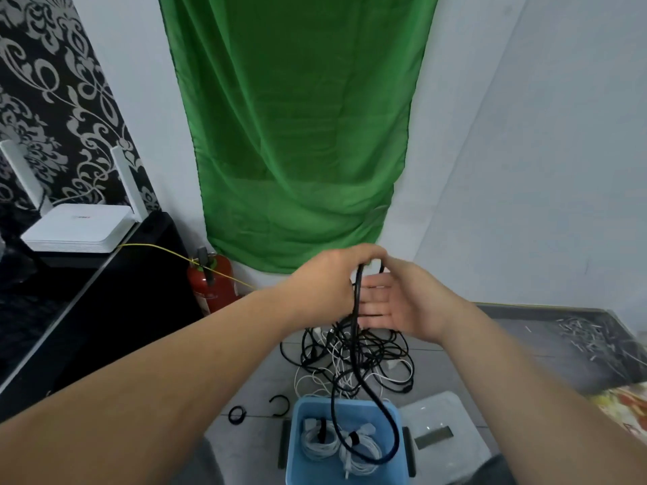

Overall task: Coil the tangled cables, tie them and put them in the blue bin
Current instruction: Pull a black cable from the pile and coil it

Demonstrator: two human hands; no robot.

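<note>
Black cable (357, 309) hangs from our left hand (329, 278), clenched round its top; our right hand (395, 302) is spread flat just beside it. Its loop dangles over the blue bin (304, 407), which holds two tied white coils (336, 446). The tangle (367, 355) lies on the floor. The router's (77, 227) label is unreadable.

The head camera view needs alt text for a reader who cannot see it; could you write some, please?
Two bare hands hold up a black cable, the left hand gripping it, the right hand open beside it. Below are a tangled cable pile and a blue bin holding tied white coils.
</note>
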